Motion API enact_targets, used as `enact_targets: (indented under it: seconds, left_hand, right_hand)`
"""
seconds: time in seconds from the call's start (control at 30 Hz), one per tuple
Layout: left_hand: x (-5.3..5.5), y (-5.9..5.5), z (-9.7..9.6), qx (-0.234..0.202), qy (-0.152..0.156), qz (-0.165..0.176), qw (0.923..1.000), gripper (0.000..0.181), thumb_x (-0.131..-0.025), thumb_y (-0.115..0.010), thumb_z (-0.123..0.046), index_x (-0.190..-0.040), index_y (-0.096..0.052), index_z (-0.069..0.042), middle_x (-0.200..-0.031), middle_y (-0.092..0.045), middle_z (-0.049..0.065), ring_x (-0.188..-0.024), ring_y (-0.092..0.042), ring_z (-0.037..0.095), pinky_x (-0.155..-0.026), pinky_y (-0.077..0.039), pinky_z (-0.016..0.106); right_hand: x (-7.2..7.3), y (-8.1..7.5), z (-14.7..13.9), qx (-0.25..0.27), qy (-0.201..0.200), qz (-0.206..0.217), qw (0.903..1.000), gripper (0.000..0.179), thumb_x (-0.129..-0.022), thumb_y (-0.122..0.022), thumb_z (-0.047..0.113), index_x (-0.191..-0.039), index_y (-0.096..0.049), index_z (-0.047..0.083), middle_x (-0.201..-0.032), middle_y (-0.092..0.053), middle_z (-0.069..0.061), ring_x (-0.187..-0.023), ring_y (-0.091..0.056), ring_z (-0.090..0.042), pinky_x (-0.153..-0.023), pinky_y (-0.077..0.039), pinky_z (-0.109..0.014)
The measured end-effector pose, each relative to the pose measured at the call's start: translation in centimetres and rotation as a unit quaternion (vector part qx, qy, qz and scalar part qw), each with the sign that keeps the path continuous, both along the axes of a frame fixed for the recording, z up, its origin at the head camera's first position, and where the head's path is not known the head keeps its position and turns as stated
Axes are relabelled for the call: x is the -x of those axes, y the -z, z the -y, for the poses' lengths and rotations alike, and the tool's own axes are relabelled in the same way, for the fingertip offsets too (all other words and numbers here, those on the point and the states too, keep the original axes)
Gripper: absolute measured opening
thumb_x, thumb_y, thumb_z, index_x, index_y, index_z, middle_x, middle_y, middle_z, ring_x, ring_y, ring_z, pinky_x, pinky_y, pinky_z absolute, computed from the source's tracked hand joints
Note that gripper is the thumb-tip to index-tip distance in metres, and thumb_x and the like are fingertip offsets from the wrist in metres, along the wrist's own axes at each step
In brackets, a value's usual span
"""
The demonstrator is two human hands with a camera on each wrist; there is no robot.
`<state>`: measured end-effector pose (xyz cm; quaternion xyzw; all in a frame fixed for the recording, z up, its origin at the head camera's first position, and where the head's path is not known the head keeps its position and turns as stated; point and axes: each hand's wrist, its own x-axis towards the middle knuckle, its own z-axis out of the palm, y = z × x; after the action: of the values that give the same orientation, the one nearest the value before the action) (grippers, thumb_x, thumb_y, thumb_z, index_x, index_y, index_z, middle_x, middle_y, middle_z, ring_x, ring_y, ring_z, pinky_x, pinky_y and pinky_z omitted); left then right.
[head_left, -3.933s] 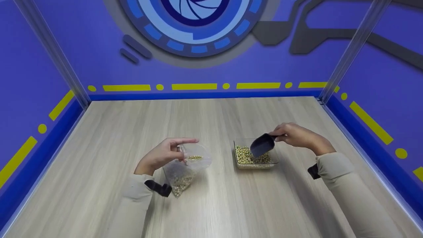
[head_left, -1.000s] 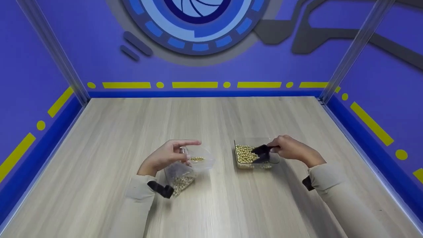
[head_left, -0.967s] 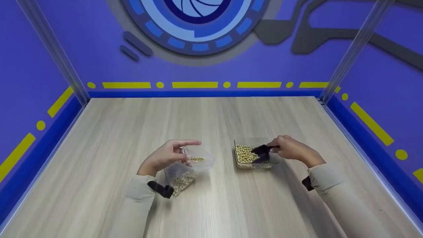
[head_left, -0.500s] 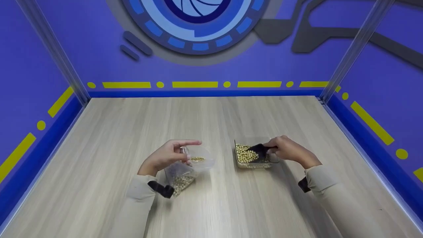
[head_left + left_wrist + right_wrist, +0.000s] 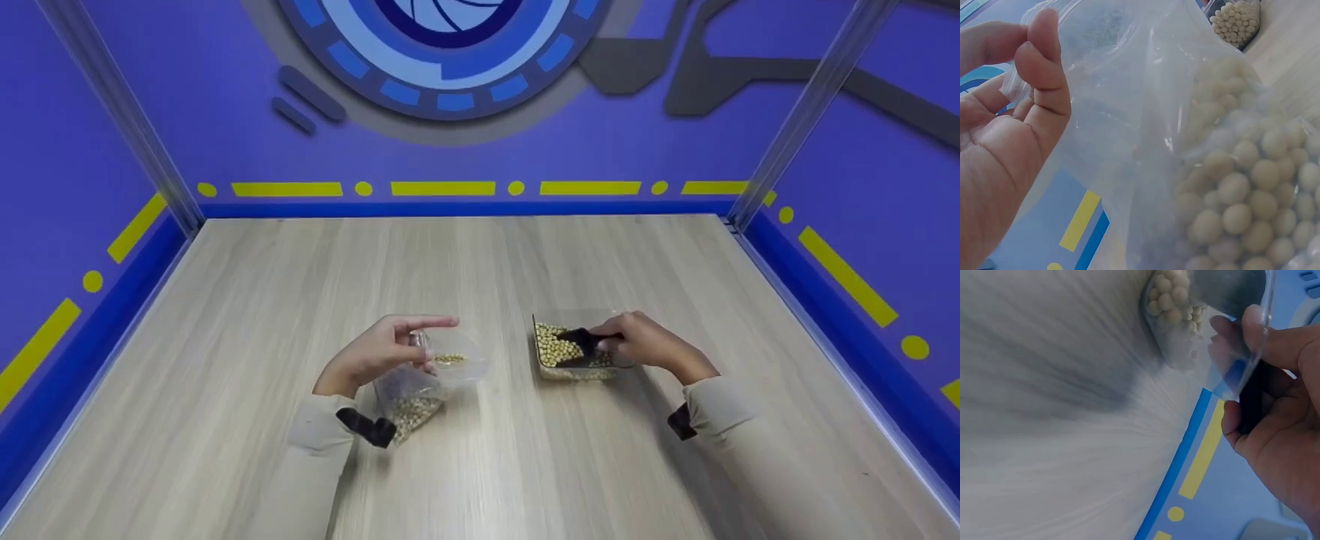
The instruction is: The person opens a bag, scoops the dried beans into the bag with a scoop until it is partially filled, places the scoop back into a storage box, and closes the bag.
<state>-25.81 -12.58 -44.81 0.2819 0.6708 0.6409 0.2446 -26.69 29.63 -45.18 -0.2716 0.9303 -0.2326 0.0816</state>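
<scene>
My left hand (image 5: 367, 358) pinches the top edge of a clear zip bag (image 5: 411, 390), index finger stretched out over its mouth. Yellowish soybeans (image 5: 1241, 197) fill the bag's lower part, and a few more show through its opening. To the right, a clear rectangular container (image 5: 577, 373) stands on the table, partly filled with the same beans (image 5: 555, 351). My right hand (image 5: 658, 346) grips the handle of a black scoop (image 5: 579, 339) from the container's right side. The scoop's front end is sunk among the beans and partly hidden by them.
The wooden table (image 5: 480, 277) stretches back to a blue wall (image 5: 450, 169), with more blue walls on both sides. Bare tabletop lies between bag and container. A black wrist strap (image 5: 366, 427) sits on the left sleeve.
The scoop, raised and tilted over the container at first, has gone down into the beans and slid left, heaping them leftward. My left hand and the bag have hardly moved.
</scene>
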Motion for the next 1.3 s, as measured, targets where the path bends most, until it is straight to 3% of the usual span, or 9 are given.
enact_targets:
  seconds: [0.1, 0.47, 0.6, 1.3]
  left_hand:
    - [0.0, 0.0, 0.0, 0.003, -0.001, 0.004, 1.0, 0.056, -0.086, -0.056, 0.007, -0.141, -0.047, -0.001, -0.054, -0.054, 0.002, -0.071, -0.068, 0.016, -0.075, -0.058, 0.033]
    - [-0.1, 0.1, 0.0, -0.007, -0.005, 0.01, 0.9999, 0.056, -0.085, -0.056, 0.008, -0.141, -0.047, 0.001, -0.053, -0.054, 0.0, -0.068, -0.067, 0.012, -0.075, -0.058, 0.03]
    - [0.0, 0.2, 0.0, -0.011, -0.01, 0.012, 0.9998, 0.056, -0.085, -0.057, 0.008, -0.14, -0.047, 0.002, -0.056, -0.056, 0.0, -0.068, -0.067, 0.011, -0.073, -0.057, 0.028]
    - [-0.1, 0.1, 0.0, 0.005, -0.01, 0.005, 0.9999, 0.055, -0.086, -0.058, 0.006, -0.14, -0.048, 0.0, -0.052, -0.053, -0.001, -0.064, -0.065, 0.011, -0.075, -0.057, 0.027]
  right_hand:
    - [0.1, 0.2, 0.1, 0.0, -0.003, 0.001, 1.0, 0.03, -0.092, -0.059, 0.002, -0.12, -0.064, -0.006, -0.116, -0.066, -0.024, -0.106, -0.064, -0.037, -0.08, -0.055, -0.044]
    - [0.5, 0.1, 0.0, 0.004, -0.013, 0.036, 0.9993, 0.031, -0.097, -0.051, 0.006, -0.123, -0.062, -0.007, -0.12, -0.063, -0.026, -0.112, -0.059, -0.041, -0.092, -0.049, -0.053]
    - [0.5, 0.2, 0.0, 0.012, -0.009, 0.041, 0.999, 0.029, -0.098, -0.05, 0.006, -0.121, -0.063, -0.005, -0.119, -0.064, -0.024, -0.111, -0.06, -0.04, -0.091, -0.05, -0.052]
    - [0.3, 1.9, -0.5, 0.083, -0.001, -0.013, 0.9965, 0.024, -0.093, -0.059, 0.007, -0.115, -0.064, -0.002, -0.11, -0.065, -0.017, -0.1, -0.063, -0.03, -0.083, -0.052, -0.041]
